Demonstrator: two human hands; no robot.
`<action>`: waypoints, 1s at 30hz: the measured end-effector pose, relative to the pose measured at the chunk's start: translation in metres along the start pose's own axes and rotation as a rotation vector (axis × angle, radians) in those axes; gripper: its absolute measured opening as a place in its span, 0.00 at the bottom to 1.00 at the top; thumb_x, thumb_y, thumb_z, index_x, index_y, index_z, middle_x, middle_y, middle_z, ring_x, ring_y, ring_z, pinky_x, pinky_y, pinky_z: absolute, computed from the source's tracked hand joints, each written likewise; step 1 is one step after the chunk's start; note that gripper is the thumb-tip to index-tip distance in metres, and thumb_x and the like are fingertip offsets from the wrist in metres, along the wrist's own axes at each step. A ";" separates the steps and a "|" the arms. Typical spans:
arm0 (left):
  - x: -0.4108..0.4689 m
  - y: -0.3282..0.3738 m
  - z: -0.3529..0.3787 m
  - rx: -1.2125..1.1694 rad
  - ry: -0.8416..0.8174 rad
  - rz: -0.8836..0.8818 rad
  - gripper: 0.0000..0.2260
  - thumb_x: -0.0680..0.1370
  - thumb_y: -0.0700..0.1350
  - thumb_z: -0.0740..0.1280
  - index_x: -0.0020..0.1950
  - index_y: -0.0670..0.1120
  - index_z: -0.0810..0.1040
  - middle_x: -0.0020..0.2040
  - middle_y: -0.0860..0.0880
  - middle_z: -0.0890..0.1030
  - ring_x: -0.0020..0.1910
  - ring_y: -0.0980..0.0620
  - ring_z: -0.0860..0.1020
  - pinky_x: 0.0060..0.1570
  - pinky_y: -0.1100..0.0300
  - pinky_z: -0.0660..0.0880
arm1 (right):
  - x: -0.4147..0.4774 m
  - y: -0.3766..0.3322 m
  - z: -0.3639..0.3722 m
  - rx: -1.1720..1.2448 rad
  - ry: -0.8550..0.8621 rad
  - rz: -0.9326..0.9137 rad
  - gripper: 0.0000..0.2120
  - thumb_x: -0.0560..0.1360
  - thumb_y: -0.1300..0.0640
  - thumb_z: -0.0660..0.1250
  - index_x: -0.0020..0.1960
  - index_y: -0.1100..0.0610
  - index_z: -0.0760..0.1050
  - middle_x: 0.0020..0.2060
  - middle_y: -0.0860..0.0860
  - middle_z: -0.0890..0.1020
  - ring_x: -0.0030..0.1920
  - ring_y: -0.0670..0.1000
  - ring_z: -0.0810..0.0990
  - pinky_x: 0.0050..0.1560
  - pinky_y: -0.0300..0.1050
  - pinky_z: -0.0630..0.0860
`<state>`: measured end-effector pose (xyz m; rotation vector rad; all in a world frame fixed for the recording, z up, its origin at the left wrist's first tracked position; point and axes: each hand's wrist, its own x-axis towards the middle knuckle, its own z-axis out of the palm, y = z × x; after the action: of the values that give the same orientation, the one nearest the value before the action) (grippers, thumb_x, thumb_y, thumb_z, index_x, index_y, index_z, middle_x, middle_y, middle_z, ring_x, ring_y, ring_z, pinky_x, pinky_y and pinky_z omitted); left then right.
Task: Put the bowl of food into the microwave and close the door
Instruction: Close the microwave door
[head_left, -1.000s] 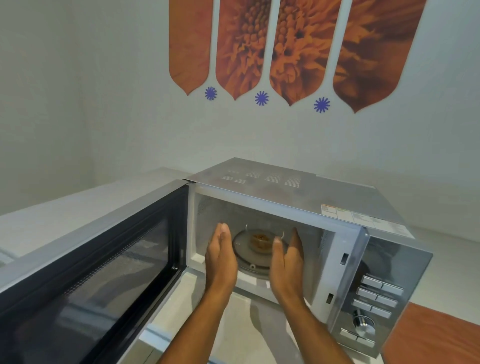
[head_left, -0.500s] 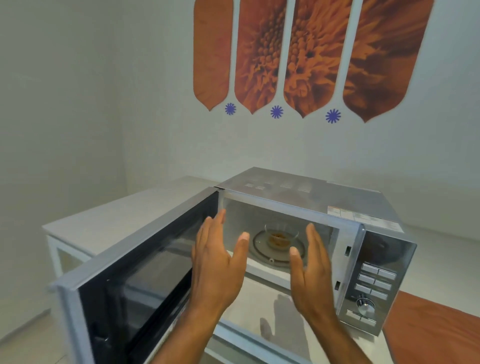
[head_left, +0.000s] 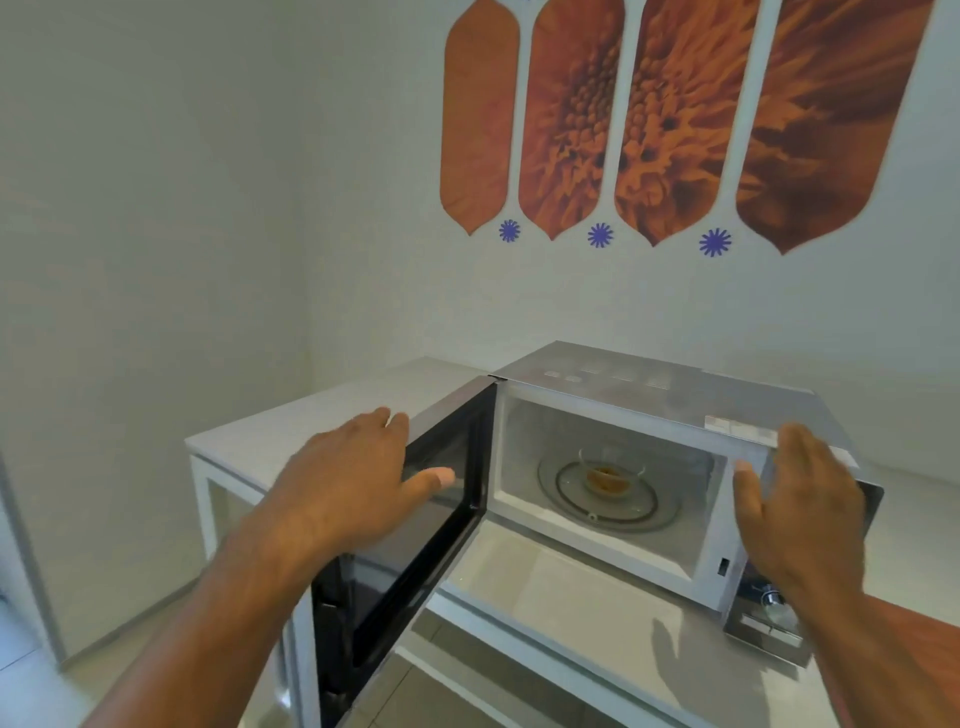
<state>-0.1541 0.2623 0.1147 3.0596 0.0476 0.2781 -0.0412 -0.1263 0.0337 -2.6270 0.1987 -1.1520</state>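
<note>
A clear glass bowl with orange-brown food stands on the turntable inside the silver microwave. The microwave's dark-windowed door hangs wide open to the left. My left hand reaches over the door's top edge, fingers spread, thumb against the inner window. My right hand hovers with fingers apart in front of the control panel at the microwave's right front, holding nothing.
The microwave sits on a white counter in a corner of white walls. An orange surface lies at the right. Orange flower panels hang on the wall above. The floor shows below the counter's left edge.
Both hands came out of the microwave cavity, leaving the bowl on the turntable. My left hand moved left onto the open door and my right hand moved right to the front panel.
</note>
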 end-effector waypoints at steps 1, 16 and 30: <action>0.000 -0.004 -0.001 -0.019 -0.035 0.010 0.35 0.80 0.72 0.55 0.78 0.50 0.66 0.78 0.48 0.74 0.72 0.47 0.75 0.68 0.48 0.75 | 0.000 0.003 -0.001 -0.055 -0.020 -0.001 0.24 0.79 0.45 0.56 0.66 0.63 0.66 0.61 0.63 0.77 0.60 0.66 0.76 0.63 0.65 0.73; -0.015 0.004 -0.008 -0.260 -0.324 0.268 0.55 0.67 0.83 0.46 0.87 0.54 0.43 0.88 0.56 0.43 0.86 0.57 0.44 0.86 0.47 0.49 | 0.001 0.024 0.001 -0.227 -0.122 -0.113 0.27 0.81 0.45 0.54 0.72 0.62 0.69 0.68 0.63 0.77 0.68 0.66 0.76 0.72 0.65 0.68; 0.020 0.110 0.040 -0.325 -0.202 0.634 0.39 0.80 0.71 0.47 0.87 0.57 0.42 0.87 0.61 0.40 0.80 0.66 0.35 0.80 0.58 0.37 | 0.012 0.040 -0.031 -0.017 -0.196 -0.265 0.24 0.83 0.43 0.46 0.67 0.53 0.73 0.62 0.54 0.81 0.60 0.55 0.79 0.67 0.54 0.71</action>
<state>-0.1249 0.1506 0.0872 2.6681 -0.8887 -0.0026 -0.0566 -0.1733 0.0505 -2.8226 -0.1846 -0.9589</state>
